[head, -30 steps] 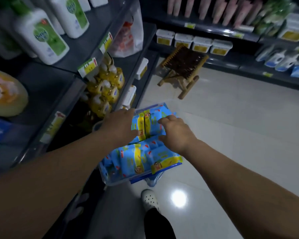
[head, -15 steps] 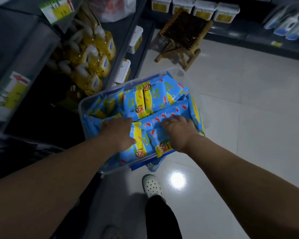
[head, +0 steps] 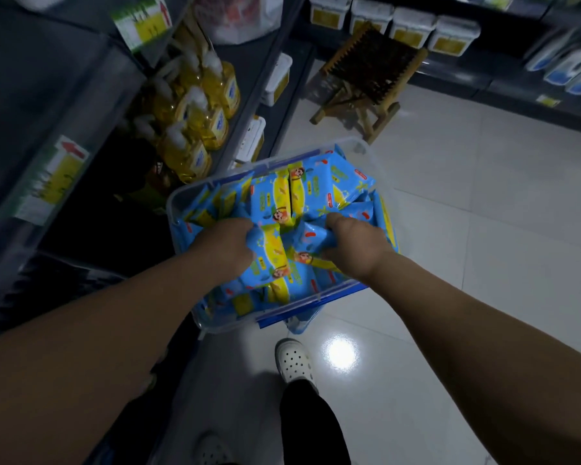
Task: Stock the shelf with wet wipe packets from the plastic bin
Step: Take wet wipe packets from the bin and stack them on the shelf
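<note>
The left grip and right grip both clutch blue-and-yellow wet wipe packets inside the clear plastic bin — best squeezed together evenly and lifted level, so none slip.

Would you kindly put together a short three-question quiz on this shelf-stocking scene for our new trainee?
1. True or false: the left hand and the right hand both grip wet wipe packets inside the plastic bin.
2. What stands on the floor beyond the bin? A) a wooden stool B) a ladder C) a trolley
3. Fill in: the pump bottles to the left of the bin hold ____ liquid.
Key: 1 true; 2 A; 3 yellow.
</note>
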Demonstrator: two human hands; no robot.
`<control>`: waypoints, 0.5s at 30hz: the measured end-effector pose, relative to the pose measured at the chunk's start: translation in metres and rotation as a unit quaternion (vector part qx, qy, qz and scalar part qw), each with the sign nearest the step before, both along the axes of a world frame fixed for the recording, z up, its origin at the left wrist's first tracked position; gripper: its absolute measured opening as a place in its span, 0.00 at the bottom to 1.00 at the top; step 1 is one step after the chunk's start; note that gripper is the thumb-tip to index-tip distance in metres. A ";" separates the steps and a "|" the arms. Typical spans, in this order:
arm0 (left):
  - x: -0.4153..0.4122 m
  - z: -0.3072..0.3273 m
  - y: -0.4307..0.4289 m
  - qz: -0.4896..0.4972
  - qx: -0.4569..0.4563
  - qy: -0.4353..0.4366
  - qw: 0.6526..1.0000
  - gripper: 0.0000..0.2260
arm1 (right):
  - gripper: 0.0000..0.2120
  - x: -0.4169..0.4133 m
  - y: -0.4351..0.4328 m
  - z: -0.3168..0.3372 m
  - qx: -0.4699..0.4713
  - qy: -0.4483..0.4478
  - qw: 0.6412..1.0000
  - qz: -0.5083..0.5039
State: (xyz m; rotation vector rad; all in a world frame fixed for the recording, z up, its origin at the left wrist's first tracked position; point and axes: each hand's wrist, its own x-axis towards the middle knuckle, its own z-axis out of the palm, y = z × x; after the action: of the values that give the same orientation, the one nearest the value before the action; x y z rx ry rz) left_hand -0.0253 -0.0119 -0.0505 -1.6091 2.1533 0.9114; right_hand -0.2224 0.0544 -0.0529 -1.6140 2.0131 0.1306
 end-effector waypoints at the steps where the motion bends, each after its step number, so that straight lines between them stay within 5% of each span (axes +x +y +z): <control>1: 0.001 0.009 -0.004 0.014 -0.009 0.015 1.000 0.12 | 0.17 0.001 -0.003 0.008 -0.016 -0.037 0.999 -0.026; 9: 0.017 0.106 -0.025 0.121 -0.071 0.115 0.983 0.13 | 0.16 0.017 -0.042 0.098 -0.102 -0.189 0.971 -0.106; 15: 0.024 0.197 -0.026 0.121 -0.149 0.157 0.969 0.09 | 0.10 0.031 -0.062 0.187 -0.159 -0.208 0.959 -0.106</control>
State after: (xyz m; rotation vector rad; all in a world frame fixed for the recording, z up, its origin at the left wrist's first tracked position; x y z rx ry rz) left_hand -0.0010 -0.0379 0.1468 -2.0270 2.4398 1.0104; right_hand -0.1917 -0.0079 0.1340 -1.4403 1.9169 -0.5913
